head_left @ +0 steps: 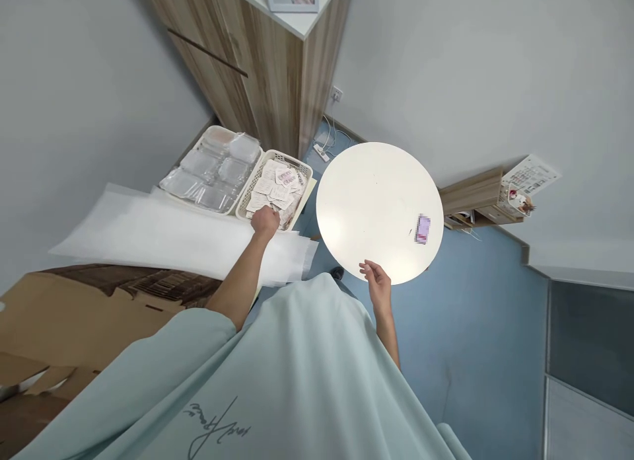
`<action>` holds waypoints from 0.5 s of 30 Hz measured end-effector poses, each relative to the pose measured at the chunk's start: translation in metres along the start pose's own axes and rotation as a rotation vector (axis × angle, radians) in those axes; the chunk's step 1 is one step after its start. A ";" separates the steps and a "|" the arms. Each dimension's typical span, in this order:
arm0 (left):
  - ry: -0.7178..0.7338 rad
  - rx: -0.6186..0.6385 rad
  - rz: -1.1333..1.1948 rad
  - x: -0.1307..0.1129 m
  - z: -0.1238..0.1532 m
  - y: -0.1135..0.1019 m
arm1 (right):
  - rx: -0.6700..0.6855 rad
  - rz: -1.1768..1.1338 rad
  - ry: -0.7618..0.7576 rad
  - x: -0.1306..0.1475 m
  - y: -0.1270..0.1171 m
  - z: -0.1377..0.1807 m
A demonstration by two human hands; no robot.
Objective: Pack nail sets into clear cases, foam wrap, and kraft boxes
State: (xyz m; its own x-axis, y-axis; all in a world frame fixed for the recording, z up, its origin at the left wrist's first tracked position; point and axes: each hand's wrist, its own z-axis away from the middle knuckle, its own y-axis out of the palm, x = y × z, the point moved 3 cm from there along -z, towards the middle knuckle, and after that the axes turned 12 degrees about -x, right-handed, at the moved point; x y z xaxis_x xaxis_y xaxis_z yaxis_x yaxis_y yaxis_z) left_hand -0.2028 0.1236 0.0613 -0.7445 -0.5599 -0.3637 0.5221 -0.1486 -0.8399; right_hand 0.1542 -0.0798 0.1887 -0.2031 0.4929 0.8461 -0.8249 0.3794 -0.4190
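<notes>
My left hand (265, 221) is at the front rim of a white plastic basket (244, 200) holding many small white printed cards (270, 188). Its fingers are curled closed, and whatever they may hold is hidden. Over the near edge of a round white table (376, 202) is my right hand (378, 283), empty, with its fingers loosely bent and apart. A small purple and pink item (422, 229), blurred in the picture, lies on the right side of the tabletop, with a tiny dark mark beside it.
Beside the cards stands a wider basket (170, 194) of clear plastic packs (203, 164). White translucent sheets (163, 230) lie in front, near brown cardboard (89, 308). A wood-grain cabinet (267, 63) rises behind. A power strip (321, 152) and cables lie on the floor; a small shelf (473, 192) stands right.
</notes>
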 end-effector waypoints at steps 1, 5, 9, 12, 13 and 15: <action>0.003 0.013 0.001 -0.002 0.002 -0.002 | 0.007 -0.012 -0.009 0.005 0.001 -0.005; 0.044 -0.024 -0.071 -0.008 0.015 -0.020 | 0.087 -0.057 -0.049 0.018 0.004 -0.024; 0.053 -0.172 -0.055 -0.003 0.039 -0.052 | 0.189 -0.061 -0.084 0.026 0.005 -0.039; 0.030 -0.249 0.166 -0.004 0.071 -0.071 | 0.264 -0.059 -0.103 0.034 0.005 -0.046; 0.023 -0.223 0.286 -0.009 0.085 -0.074 | 0.287 -0.062 -0.107 0.037 0.005 -0.048; 0.021 -0.137 0.559 -0.025 0.115 -0.073 | 0.325 -0.079 -0.115 0.046 0.006 -0.051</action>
State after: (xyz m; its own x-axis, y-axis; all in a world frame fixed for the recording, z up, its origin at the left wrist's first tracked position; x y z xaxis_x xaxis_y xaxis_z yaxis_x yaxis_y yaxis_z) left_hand -0.1743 0.0542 0.1781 -0.3800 -0.5063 -0.7741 0.7808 0.2731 -0.5619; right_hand 0.1667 -0.0153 0.2087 -0.1743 0.3737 0.9110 -0.9616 0.1346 -0.2392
